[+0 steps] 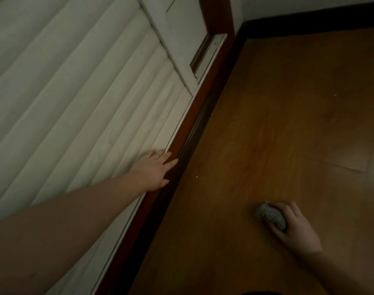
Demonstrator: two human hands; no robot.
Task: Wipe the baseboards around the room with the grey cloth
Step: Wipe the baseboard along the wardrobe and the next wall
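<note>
The grey cloth point(270, 216) is bunched into a small wad and my right hand point(293, 227) grips it, fingers curled round it, low over the wooden floor at the lower right. My left hand point(155, 170) reaches out with straight fingers and rests on the white ribbed panel right at the reddish-brown wooden strip point(182, 133) that runs diagonally along its foot. A dark baseboard point(309, 24) lines the far wall at the top right. The cloth is well away from both the strip and the baseboard.
A brown wooden floor point(288, 124) fills the right half. The white ribbed panel point(65, 92) covers the left, with a white frame and a metal rail point(211, 52) near the room's corner. Small pale specks lie on the floor.
</note>
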